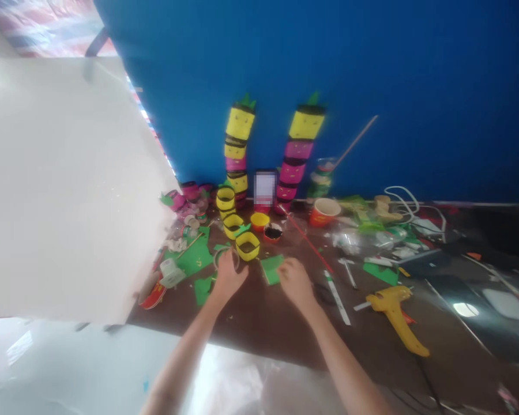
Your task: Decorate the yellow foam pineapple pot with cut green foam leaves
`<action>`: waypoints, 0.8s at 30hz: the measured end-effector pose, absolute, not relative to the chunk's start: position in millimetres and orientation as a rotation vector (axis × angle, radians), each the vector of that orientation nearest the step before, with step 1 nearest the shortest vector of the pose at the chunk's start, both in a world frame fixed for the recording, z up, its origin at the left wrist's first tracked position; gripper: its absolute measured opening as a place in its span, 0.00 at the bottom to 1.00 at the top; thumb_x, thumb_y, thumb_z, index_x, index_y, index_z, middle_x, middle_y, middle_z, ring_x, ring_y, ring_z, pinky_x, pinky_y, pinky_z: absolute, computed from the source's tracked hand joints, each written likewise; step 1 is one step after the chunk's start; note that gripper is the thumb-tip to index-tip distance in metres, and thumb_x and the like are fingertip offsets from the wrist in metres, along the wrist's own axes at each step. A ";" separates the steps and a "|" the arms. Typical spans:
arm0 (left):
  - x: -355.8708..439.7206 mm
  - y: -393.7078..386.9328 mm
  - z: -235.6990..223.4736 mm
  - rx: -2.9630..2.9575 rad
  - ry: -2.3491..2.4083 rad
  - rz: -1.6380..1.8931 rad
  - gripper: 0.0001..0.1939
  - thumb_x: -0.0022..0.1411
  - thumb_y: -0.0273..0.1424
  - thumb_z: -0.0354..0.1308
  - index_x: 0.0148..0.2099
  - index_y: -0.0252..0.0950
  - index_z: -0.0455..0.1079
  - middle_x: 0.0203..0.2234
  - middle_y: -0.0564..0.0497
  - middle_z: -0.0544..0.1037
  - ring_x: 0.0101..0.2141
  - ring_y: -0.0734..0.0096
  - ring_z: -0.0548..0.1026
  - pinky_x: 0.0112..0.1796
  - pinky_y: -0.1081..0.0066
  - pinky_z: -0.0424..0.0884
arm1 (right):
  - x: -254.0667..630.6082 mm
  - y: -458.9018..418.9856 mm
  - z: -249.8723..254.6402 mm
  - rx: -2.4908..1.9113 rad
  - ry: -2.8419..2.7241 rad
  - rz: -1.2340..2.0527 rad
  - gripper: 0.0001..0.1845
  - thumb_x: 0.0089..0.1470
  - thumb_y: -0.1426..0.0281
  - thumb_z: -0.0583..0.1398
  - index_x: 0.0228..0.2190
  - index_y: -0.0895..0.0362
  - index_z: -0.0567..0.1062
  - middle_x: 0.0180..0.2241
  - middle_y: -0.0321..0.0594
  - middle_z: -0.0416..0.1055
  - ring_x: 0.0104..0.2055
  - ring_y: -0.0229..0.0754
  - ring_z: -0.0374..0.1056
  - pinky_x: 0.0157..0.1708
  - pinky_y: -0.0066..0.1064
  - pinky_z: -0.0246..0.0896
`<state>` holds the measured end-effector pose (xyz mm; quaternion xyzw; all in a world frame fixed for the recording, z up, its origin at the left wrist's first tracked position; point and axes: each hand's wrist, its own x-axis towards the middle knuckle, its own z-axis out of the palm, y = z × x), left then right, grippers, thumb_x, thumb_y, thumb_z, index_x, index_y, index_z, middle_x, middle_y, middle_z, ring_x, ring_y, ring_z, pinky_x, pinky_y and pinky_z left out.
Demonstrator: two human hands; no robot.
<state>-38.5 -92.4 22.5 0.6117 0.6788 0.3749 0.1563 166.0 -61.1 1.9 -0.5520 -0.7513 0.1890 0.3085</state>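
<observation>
While left grip (230, 270) touches ring (217, 257), right (290, 278) touches sheet (270, 271).

Head-worn view; from above the forearms, forward and down

A craft workspace, with a glue gun (395, 314) and cut green paper (198, 256).
</observation>
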 end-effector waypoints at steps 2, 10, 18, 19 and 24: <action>-39.4 -90.0 25.2 1.761 1.938 1.066 0.28 0.50 0.32 0.58 0.54 0.33 0.56 0.40 0.43 0.67 0.41 0.58 0.67 0.42 0.59 0.64 | 167.0 -61.0 3.2 -1.463 -2.015 0.460 0.10 0.49 0.74 0.53 0.20 0.56 0.71 0.30 0.44 0.66 0.36 0.47 0.62 0.41 0.41 0.58; -43.3 -80.5 20.2 1.754 1.860 1.052 0.33 0.47 0.30 0.60 0.56 0.32 0.54 0.43 0.42 0.67 0.45 0.57 0.66 0.45 0.59 0.63 | 173.2 -70.4 8.1 -1.413 -2.002 0.402 0.08 0.51 0.72 0.53 0.27 0.57 0.73 0.33 0.45 0.67 0.37 0.46 0.64 0.41 0.40 0.60; -40.7 -67.5 16.9 1.648 1.753 1.094 0.36 0.42 0.30 0.64 0.54 0.33 0.55 0.44 0.42 0.68 0.46 0.57 0.67 0.45 0.58 0.64 | 203.6 -118.1 26.8 -1.296 -1.908 0.431 0.05 0.55 0.70 0.54 0.32 0.55 0.70 0.34 0.40 0.67 0.36 0.41 0.67 0.35 0.30 0.63; -40.8 -67.4 17.1 1.658 1.755 1.087 0.36 0.42 0.30 0.64 0.54 0.33 0.55 0.44 0.42 0.68 0.46 0.56 0.67 0.45 0.58 0.64 | 205.7 -119.6 26.7 -1.305 -1.910 0.419 0.05 0.55 0.70 0.54 0.32 0.55 0.70 0.33 0.40 0.67 0.35 0.40 0.67 0.33 0.30 0.63; -46.4 -86.2 24.9 1.780 1.906 0.913 0.34 0.46 0.30 0.62 0.55 0.32 0.54 0.45 0.40 0.67 0.47 0.53 0.66 0.46 0.55 0.64 | 196.9 -99.0 23.5 -1.366 -2.097 0.304 0.11 0.57 0.71 0.50 0.32 0.54 0.72 0.34 0.43 0.68 0.38 0.43 0.67 0.37 0.32 0.63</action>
